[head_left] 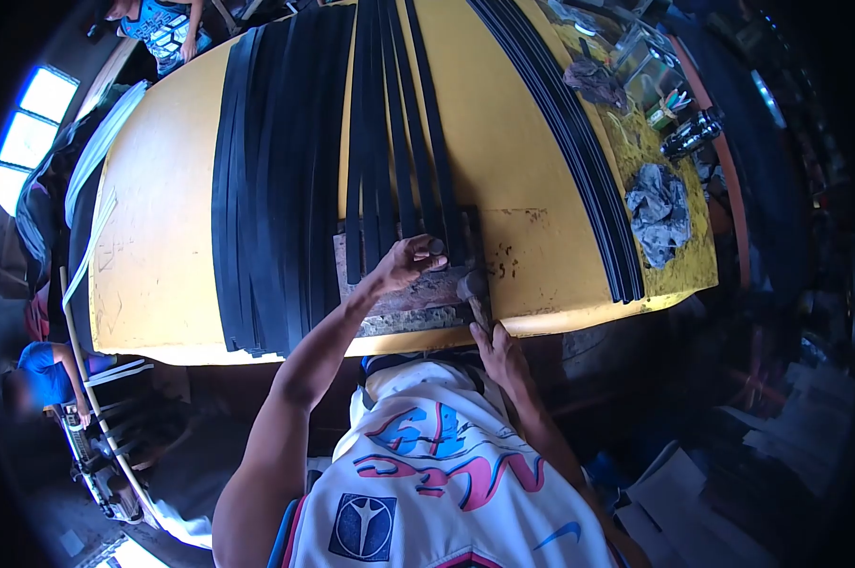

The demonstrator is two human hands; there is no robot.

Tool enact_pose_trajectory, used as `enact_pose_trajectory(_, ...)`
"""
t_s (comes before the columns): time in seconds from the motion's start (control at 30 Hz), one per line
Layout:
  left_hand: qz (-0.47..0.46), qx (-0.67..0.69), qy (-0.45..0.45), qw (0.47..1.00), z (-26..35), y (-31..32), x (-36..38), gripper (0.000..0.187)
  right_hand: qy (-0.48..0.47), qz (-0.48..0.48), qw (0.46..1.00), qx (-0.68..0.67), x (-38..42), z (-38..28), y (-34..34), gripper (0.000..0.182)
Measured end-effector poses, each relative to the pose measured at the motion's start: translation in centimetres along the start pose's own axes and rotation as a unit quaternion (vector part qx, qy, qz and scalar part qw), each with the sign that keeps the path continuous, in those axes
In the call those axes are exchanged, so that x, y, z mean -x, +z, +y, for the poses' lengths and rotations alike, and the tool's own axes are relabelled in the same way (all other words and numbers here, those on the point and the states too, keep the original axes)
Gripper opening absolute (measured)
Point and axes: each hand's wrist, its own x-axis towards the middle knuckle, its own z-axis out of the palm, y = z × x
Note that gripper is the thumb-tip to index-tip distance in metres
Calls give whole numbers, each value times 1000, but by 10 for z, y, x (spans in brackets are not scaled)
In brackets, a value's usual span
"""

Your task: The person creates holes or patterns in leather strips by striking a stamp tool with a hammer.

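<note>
My left hand (pixel 407 265) is closed around a short, round-topped metal punch (pixel 437 246), held upright above the ends of some black strips (pixel 382 180). Under it lies a worn, dark board (pixel 409 320) at the near edge of the yellow table. Just to the right, my right hand (pixel 503 355) grips a hammer (pixel 469 288) by its handle, the head over the board and a little nearer to me than the punch. The lower end of the punch is hidden by my fingers.
A wide row of black strips (pixel 281 180) covers the yellow table's (pixel 153 227) left half, and a narrow bundle (pixel 565 133) runs along its right. Crumpled grey cloth (pixel 659 213) and a dark bottle (pixel 691 134) sit at the right. Other people (pixel 49 379) are at left.
</note>
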Motion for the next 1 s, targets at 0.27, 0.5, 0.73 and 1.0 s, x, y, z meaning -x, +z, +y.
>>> enact_pose_trajectory(0.27, -4, 5, 1, 1000, 0, 1, 1, 22, -7, 7, 1000, -8, 2, 1, 3, 52)
enact_pose_trajectory(0.5, 29, -68, 54, 996, 6, 7, 15, 29, 99, -19, 993, -58, 1, -36, -31, 51)
enact_pose_trajectory(0.73, 40, -141, 92, 985, 4, 8, 24, 36, -158, 154, 963, -152, 24, -177, -186, 39)
enact_pose_trajectory(1.0, 5, -172, 49, 984, 31, -1, 35, 42, 63, -20, 998, 14, -12, -92, -38, 50)
